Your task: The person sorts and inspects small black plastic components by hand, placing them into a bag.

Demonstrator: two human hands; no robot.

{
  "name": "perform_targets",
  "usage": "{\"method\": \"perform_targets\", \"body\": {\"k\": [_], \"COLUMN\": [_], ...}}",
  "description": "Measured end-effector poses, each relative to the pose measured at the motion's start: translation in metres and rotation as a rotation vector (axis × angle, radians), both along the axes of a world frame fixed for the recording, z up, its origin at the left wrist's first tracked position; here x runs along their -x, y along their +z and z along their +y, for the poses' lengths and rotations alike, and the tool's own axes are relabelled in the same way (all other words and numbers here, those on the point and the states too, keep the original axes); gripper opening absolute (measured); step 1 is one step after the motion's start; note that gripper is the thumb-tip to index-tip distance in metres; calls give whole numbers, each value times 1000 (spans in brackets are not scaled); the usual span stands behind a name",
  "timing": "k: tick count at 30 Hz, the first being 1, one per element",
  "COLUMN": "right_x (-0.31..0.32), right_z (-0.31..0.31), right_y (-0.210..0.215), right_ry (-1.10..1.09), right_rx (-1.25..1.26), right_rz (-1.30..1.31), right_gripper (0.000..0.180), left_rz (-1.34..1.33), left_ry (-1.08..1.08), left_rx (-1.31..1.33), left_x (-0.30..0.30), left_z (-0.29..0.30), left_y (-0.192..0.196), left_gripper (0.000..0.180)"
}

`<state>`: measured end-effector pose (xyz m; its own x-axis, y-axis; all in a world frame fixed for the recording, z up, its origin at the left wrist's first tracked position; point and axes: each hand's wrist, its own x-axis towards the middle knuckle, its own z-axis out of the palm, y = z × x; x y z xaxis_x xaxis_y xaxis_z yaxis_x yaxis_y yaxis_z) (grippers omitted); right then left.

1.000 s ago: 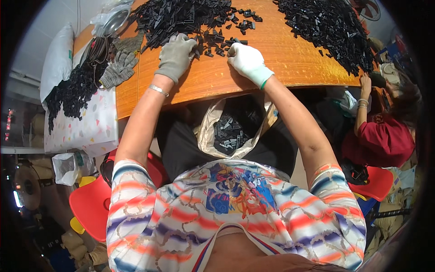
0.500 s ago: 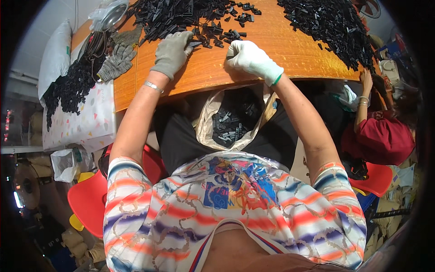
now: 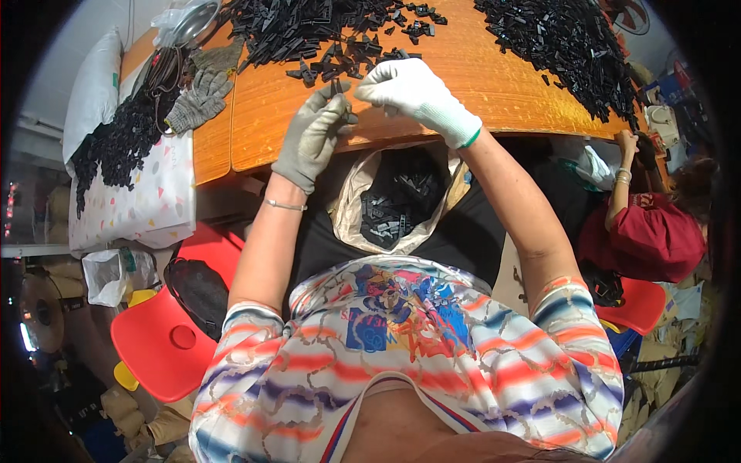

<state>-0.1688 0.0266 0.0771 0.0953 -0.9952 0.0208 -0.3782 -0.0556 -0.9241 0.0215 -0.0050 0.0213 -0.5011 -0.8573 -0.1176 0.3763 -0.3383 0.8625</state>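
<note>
Both gloved hands meet over the bench [image 3: 494,85] edge — left hand [image 3: 312,135] and right hand [image 3: 413,92] fingers pinching one small black part [image 3: 337,86] between them. It looks like fitting or checking a piece; next likely calls for dropping it into the open bag [image 3: 397,204] below.

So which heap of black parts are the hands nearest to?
The heap at the table's top centre, just above both hands; the right-hand heap lies farther off.

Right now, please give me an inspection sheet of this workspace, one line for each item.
Surface: orange wooden table, curved front edge.
Job's things: small black part pinched by left hand in grey glove; right hand in white glove close beside it.
Clutter: black parts piles; spare grey gloves; open bag holding parts.
Grippers: both hands raised over table edge.
Cables: nothing seen.
Surroundings: red chair; another person seated right.
</note>
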Motion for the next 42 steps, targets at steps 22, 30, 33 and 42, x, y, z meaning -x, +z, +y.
{"method": "perform_targets", "body": {"k": [22,30,33,42], "right_x": [-36,-32,-32,-34], "right_z": [4,5,8,19], "right_y": [-13,-22,-22,-32], "right_ry": [-215,-172,-121,-113], "right_rx": [60,138,245,373], "right_rz": [-113,113,345,623], "right_gripper": [28,29,26,20], "left_rz": [-43,-147,-183,-281], "left_ry": [108,121,111,322], "left_rx": [85,134,146,211], "left_x": [8,9,7,34], "left_z": [23,32,35,35], "left_y": [-2,7,4,-13], "left_gripper": [21,20,17,26]}}
